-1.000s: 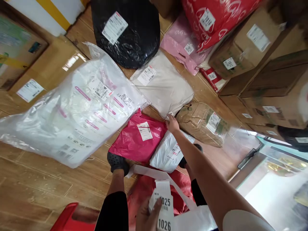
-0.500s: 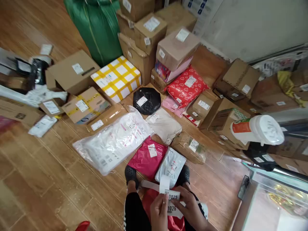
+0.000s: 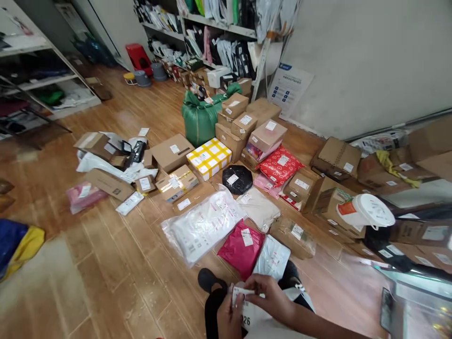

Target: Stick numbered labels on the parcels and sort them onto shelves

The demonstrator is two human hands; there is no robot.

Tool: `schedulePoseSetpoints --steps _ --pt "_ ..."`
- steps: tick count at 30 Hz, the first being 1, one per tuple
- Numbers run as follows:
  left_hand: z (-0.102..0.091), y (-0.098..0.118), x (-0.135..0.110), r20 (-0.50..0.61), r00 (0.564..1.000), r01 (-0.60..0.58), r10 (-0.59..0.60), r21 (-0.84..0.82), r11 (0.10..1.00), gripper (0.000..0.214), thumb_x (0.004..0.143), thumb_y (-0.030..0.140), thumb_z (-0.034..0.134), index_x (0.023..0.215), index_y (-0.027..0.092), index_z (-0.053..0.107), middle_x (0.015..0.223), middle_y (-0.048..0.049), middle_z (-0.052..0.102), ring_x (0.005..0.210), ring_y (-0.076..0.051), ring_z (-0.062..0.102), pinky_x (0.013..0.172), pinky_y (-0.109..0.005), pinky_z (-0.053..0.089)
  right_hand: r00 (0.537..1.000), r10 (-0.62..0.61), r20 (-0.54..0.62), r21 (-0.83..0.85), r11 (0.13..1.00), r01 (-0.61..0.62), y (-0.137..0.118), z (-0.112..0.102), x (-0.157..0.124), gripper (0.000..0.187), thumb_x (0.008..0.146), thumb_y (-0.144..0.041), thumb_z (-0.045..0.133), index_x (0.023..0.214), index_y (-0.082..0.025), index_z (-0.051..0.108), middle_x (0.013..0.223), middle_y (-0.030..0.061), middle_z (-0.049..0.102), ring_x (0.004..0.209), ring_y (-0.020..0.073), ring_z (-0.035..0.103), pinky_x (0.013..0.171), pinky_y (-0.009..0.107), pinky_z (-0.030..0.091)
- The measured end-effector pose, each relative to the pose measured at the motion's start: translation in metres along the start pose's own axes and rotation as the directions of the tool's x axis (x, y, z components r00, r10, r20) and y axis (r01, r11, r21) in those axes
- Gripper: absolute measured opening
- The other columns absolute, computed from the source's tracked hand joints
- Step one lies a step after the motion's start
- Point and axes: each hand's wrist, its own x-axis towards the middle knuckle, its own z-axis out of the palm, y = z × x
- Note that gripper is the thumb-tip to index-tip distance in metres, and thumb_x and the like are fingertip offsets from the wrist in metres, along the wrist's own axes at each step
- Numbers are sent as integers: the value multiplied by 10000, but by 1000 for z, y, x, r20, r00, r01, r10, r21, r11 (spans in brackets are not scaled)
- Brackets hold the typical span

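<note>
At the bottom of the view both hands work a white strip of numbered labels (image 3: pixel 247 310). My left hand (image 3: pixel 229 316) grips the strip from the left side. My right hand (image 3: pixel 270 296) pinches its upper edge from the right. Just beyond the hands lie a magenta parcel bag (image 3: pixel 241 248) and a small white parcel bag (image 3: pixel 273 257) on the wooden floor, with my dark shoe (image 3: pixel 211 281) beside them.
Parcels cover the floor ahead: a large clear bag (image 3: pixel 203 226), a black bag (image 3: pixel 237 179), a red heart-patterned bag (image 3: pixel 280 165), a yellow-checked box (image 3: pixel 209 157), a green sack (image 3: pixel 200 117), several cardboard boxes. Shelves (image 3: pixel 219 33) line the back wall. A white tub (image 3: pixel 365 212) stands right.
The view has lifted from the floor close-up to the whole room. My right hand left the parcels and came back to the label strip, which both hands now hold closer in.
</note>
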Motion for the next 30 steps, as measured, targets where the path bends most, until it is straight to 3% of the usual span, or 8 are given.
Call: schedulePoseSetpoints --steps 4,6,9,13,16,22,25,30 --pt "-116 64 1 58 995 -86 83 50 995 473 823 600 606 660 157 615 618 -22 595 612 -139 529 566 -212 427 989 -45 -140 103 993 60 -83 98 10 362 774 -489 722 903 -152 698 821 61 686 734 157 604 668 269 458" --pt "-152 85 6 52 994 -103 101 34 994 453 844 579 594 691 152 618 632 -22 595 616 -136 524 567 -211 430 980 -96 -171 152 981 123 -113 131 23 345 761 -481 740 885 -162 698 840 58 682 750 157 608 682 269 471" --pt "-180 112 24 5 998 -64 64 -67 996 442 824 580 621 752 146 649 638 -16 602 603 -132 528 555 -209 445 975 -123 -186 269 948 171 -147 158 54 307 746 -464 763 822 -175 692 812 44 669 748 154 614 693 270 483" --pt "-197 150 66 -44 999 11 -18 -156 988 467 713 577 739 900 152 690 822 -53 707 757 -184 632 662 -239 517 948 -132 -290 267 940 213 -179 169 102 245 787 -429 729 816 -187 700 840 49 656 808 169 623 740 286 492" --pt "-203 170 107 -33 996 79 -83 -109 991 500 639 618 769 813 157 687 719 -26 689 654 -172 611 577 -234 499 915 -172 -365 152 959 241 -191 164 141 196 818 -386 700 811 -191 723 897 59 621 819 160 600 709 271 472" --pt "-196 166 204 -124 988 98 -90 63 993 552 623 694 732 606 162 582 515 20 567 503 -130 522 486 -217 433 922 -183 -341 184 949 256 -174 140 231 205 856 -372 657 832 -198 762 822 64 637 776 162 614 697 283 466" --pt "-184 161 253 -15 989 148 -147 73 986 549 651 696 709 659 152 640 590 -26 640 587 -173 592 564 -256 496 903 -143 -405 185 955 234 -152 125 270 245 864 -411 643 856 -201 767 846 75 656 798 174 631 707 292 485" --pt "-167 170 347 225 945 194 -239 204 960 565 510 660 807 720 143 718 653 -66 694 650 -222 651 599 -280 530 819 2 -574 243 955 168 -118 103 352 323 826 -507 669 850 -195 751 838 70 670 819 194 650 749 320 514"
